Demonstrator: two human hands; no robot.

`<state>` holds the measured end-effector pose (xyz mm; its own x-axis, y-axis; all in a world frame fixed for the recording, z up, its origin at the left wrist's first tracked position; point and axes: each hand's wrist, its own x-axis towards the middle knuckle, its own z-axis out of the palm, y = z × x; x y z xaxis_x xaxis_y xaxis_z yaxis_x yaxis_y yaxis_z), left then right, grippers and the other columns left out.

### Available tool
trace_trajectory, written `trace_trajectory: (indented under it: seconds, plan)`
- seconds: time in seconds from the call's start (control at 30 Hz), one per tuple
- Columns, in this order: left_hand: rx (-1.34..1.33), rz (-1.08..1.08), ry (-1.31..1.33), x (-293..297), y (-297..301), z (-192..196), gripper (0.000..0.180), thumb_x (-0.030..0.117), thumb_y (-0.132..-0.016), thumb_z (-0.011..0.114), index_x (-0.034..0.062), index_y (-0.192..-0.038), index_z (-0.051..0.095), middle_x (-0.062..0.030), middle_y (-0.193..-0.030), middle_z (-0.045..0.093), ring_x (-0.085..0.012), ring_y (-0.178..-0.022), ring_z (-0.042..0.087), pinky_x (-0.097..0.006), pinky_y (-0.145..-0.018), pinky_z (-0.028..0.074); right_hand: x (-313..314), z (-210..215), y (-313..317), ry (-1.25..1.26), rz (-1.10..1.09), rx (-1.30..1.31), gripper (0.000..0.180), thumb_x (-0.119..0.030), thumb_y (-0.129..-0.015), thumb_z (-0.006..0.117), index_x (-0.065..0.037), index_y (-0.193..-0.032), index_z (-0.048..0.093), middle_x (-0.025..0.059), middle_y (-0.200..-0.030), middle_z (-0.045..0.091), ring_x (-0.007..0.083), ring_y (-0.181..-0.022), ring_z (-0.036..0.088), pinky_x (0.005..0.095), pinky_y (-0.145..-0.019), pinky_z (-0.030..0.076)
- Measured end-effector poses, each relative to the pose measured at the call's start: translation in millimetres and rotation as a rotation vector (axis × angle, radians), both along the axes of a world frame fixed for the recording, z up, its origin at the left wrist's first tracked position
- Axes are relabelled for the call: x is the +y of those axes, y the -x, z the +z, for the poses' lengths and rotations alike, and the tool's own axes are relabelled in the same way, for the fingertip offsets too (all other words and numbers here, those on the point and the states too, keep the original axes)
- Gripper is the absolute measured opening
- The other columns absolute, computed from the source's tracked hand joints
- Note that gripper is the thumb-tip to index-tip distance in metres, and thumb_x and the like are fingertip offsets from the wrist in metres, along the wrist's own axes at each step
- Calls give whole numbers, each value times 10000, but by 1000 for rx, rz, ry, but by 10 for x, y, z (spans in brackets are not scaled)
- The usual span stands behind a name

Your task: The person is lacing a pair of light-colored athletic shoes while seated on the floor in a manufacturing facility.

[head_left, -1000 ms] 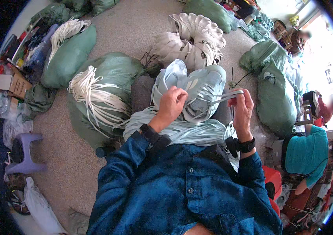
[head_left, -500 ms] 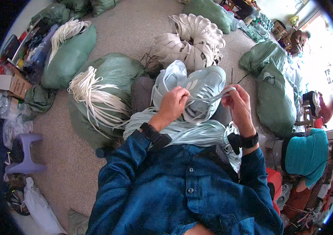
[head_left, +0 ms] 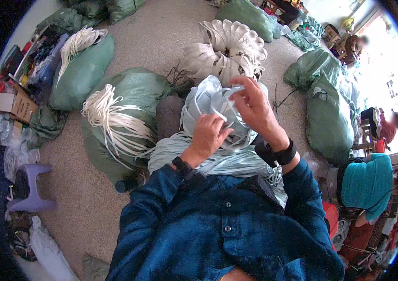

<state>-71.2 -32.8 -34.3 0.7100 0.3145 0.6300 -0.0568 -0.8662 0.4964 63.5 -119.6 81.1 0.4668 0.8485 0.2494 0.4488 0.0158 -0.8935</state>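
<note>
Right hand [head_left: 254,108] raised, gripping blue straps [head_left: 208,100]

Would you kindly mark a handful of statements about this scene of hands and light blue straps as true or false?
1. Both hands are on the bundle of pale blue flat straps. True: the left hand grips it low and the right hand pinches a strap near the top.
2. The right wrist is bare. False: it wears a black wristband.
3. A small purple plastic stool stands on the carpet at the person's left. True.
4. The white straps lie on a red sack. False: they lie on a green fabric sack.
5. The person wears a yellow shirt. False: it is a dark blue buttoned shirt.
</note>
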Motion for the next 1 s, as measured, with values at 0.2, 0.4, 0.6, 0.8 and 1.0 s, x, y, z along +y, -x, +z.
trace_trajectory:
  seconds: [0.2, 0.4, 0.6, 0.8, 1.0]
  plan:
    - [5, 99, -164, -4, 4, -188, 185, 128, -855, 645, 7, -986, 597, -129, -976, 585, -310, -974, 578, -410, -870, 472, -299, -147, 155, 178, -84, -344, 194, -16, -889, 562, -5, -1064, 645, 144, -805, 673, 279, -739, 684, 352, -662, 528]
    - [-41, 89, -3, -8, -54, -207, 117, 100, -888, 589, 12, -964, 581, -145, -992, 590, -335, -962, 585, -419, -860, 482, -509, -649, 220, 239, -46, -526, 160, -81, -901, 585, 0, -1028, 638, 226, -838, 662, 421, -805, 650, 454, -684, 515]
    - [-91, 24, 377, -3, -77, -183, 79, 81, -890, 598, 14, -931, 589, -148, -908, 602, -355, -874, 601, -424, -780, 495, -376, -766, 258, 177, -82, -447, 94, -72, -880, 597, 1, -930, 629, 230, -789, 641, 433, -778, 636, 467, -659, 495]
    - [-138, -29, 558, -43, -50, -112, 102, 80, -848, 690, 14, -843, 613, -117, -805, 611, -299, -730, 632, -379, -637, 495, -421, -812, 214, 228, -141, -420, 134, -113, -882, 609, 7, -825, 593, 229, -722, 598, 425, -686, 599, 461, -603, 463]
    - [-164, -26, 561, -9, 10, -128, 141, 69, -817, 739, 13, -834, 610, -99, -795, 615, -268, -695, 630, -355, -633, 496, -1343, -362, -35, 585, 118, -435, 179, -182, -898, 576, -23, -816, 574, 229, -751, 604, 445, -748, 606, 513, -628, 471]
